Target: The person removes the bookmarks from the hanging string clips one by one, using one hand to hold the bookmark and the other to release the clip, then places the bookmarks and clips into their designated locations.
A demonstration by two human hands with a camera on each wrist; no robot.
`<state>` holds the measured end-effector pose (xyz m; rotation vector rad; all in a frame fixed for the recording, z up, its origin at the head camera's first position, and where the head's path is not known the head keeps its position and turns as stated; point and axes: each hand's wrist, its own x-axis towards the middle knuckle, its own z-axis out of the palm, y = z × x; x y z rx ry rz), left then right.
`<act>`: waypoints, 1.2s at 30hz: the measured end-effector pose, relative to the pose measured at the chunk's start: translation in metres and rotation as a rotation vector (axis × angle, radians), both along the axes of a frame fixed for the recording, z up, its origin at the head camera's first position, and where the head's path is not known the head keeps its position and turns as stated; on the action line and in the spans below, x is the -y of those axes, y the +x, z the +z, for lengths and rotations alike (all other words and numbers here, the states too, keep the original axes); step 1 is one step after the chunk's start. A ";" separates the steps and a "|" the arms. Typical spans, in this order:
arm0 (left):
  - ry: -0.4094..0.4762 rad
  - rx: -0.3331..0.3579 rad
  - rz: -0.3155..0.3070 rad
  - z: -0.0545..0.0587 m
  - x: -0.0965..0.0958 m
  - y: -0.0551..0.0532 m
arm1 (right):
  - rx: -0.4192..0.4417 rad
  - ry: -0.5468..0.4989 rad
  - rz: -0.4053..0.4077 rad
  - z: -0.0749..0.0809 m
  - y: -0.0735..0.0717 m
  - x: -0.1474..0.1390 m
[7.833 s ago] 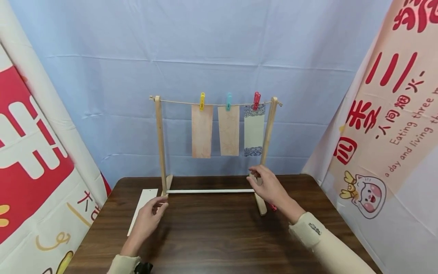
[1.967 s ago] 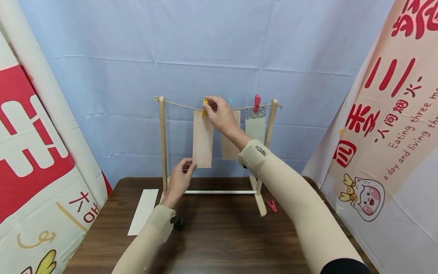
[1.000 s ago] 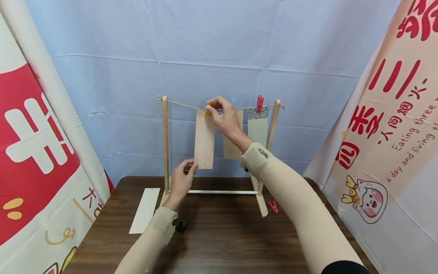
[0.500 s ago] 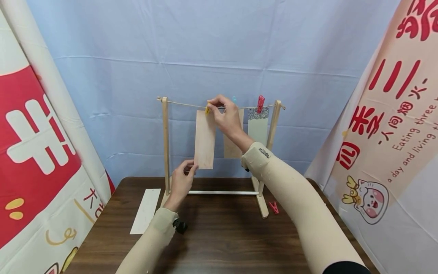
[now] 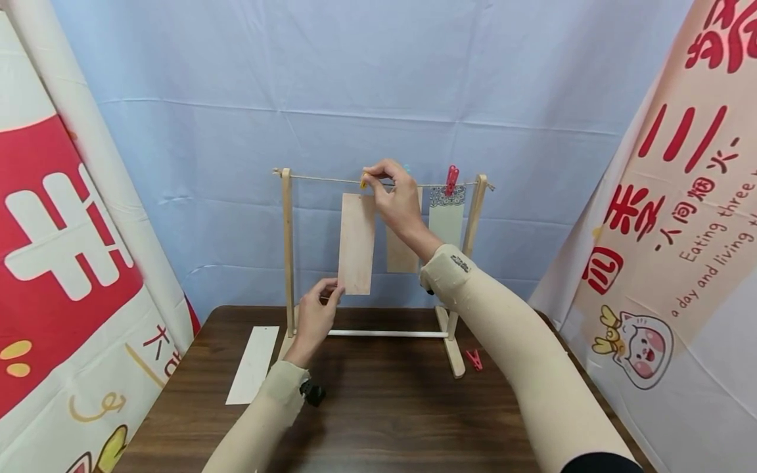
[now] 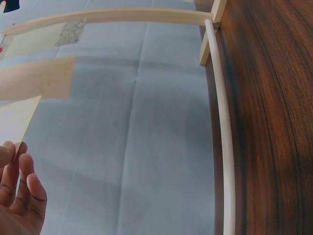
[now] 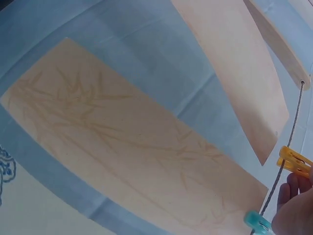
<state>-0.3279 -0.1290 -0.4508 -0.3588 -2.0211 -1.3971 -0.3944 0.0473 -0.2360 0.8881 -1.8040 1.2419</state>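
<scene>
My left hand (image 5: 317, 314) pinches the lower left corner of a pale pinkish paper card (image 5: 357, 244) between thumb and fingers. My right hand (image 5: 399, 200) pinches a yellow clothespin (image 7: 295, 161) at the cord (image 7: 296, 115). The card's top edge is apart from the clothespin, just below it. Whether the clothespin bites the cord, I cannot tell. Beside it hangs a tan card (image 7: 122, 132) with a bamboo print, under a teal clothespin (image 7: 257, 221). A red clothespin (image 5: 452, 179) holds a card with blue-patterned ends (image 5: 446, 213) farther right.
The cord is strung between two posts of a wooden rack (image 5: 288, 253) with a white crossbar (image 5: 387, 334). On the brown table (image 5: 378, 420) a white card (image 5: 253, 364) lies at left. A loose red clothespin (image 5: 474, 359) lies right of the rack's foot.
Both hands went from near the table up to the leftmost hanging card. The yellow clothespin has come off that card's top. The cord, earlier pulled down, is straighter.
</scene>
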 end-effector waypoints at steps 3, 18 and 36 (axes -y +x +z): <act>0.002 -0.001 -0.002 -0.001 0.000 0.001 | -0.010 -0.008 0.003 -0.001 0.001 0.000; 0.007 0.013 0.017 -0.007 0.001 0.004 | -0.086 -0.028 0.035 0.002 0.038 0.000; 0.045 0.005 -0.012 -0.019 0.010 0.010 | -0.076 0.018 0.041 -0.027 0.023 -0.003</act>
